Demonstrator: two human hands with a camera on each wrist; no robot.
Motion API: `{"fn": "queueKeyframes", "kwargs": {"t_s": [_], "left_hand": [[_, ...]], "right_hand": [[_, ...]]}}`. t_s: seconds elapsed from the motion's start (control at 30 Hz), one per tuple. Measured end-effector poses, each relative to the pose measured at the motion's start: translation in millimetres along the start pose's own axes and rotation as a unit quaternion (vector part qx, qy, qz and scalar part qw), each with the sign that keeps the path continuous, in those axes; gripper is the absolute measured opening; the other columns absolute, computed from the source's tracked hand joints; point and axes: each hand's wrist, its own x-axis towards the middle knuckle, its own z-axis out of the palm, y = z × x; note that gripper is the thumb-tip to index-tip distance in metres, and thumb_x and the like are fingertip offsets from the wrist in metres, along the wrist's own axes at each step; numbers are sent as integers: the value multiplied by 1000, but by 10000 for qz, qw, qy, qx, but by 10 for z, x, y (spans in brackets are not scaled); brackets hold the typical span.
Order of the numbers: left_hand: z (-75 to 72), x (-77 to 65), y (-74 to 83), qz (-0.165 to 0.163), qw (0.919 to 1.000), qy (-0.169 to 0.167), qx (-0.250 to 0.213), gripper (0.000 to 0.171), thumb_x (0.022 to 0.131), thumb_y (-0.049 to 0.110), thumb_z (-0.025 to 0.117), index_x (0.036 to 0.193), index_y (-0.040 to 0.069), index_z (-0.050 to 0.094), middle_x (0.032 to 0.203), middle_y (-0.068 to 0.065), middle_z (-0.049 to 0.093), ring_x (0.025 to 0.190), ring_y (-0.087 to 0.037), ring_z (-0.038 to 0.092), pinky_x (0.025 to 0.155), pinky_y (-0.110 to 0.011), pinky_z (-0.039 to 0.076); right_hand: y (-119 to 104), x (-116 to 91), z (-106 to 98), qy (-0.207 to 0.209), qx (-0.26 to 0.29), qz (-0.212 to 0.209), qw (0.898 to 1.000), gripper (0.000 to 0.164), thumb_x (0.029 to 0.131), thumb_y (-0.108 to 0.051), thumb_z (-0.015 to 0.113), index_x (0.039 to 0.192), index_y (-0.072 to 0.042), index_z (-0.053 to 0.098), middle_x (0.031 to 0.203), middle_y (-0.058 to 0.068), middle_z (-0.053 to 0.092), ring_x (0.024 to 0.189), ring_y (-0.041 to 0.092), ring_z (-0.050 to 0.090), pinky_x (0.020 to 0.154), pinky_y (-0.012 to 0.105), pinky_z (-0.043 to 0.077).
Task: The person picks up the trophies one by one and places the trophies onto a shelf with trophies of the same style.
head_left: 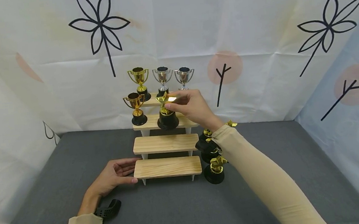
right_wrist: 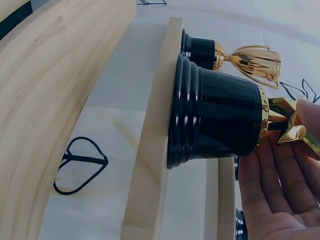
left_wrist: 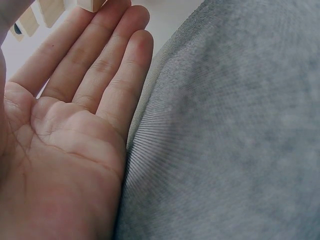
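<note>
My right hand (head_left: 195, 107) pinches the gold star of a star trophy (head_left: 168, 121) between thumb and fingers. Its black base (right_wrist: 225, 112) meets the second-highest step in the right wrist view, beside a bronze-gold cup trophy (head_left: 134, 103). My left hand (head_left: 115, 176) holds nothing; its fingers are extended, palm turned inward, with the fingertips right at the left end of the lowest step (head_left: 167, 167) of a wooden tiered stand. In the left wrist view, the straight fingers (left_wrist: 100, 65) reach a wooden corner.
A gold cup (head_left: 138, 76) and two silver cups, one at the left (head_left: 163, 75) and one at the right (head_left: 184, 76), stand on the top step. Several star trophies, one in front (head_left: 215, 173), stand right of the stand, partly behind my right wrist. White printed cloth hangs behind the grey table (head_left: 176, 213).
</note>
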Motion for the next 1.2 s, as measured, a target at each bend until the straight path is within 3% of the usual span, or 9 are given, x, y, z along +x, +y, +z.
{"fn": "queueKeyframes", "kwargs": {"t_s": [0.4,0.73,1.2], "left_hand": [[-14,-1,-22,-38,10000,72,47,77,79,-4,84,141,-20,43,141,-32,52,120,-12,63,99,-30,54],[-49,6,-74,22,10000,-18,38,75,80,-4,83,142,-18,44,143,-35,49,121,-14,63,100,-31,53],[-23,13,-55,-102,9999,104,39,77,78,-3,85,142,-17,45,143,-34,49,120,-12,63,100,-30,53]], "right_hand": [[19,87,86,36,47,6,10000,27,93,-5,75,119,3,72,102,15,75,93,23,72,87,40,60],[32,124,93,118,-2,85,9999,29,93,-6,75,120,1,72,104,14,75,94,22,72,86,34,60],[19,10,17,197,92,94,9997,45,91,-12,78,133,-2,65,113,14,73,104,24,70,95,35,57]]}}
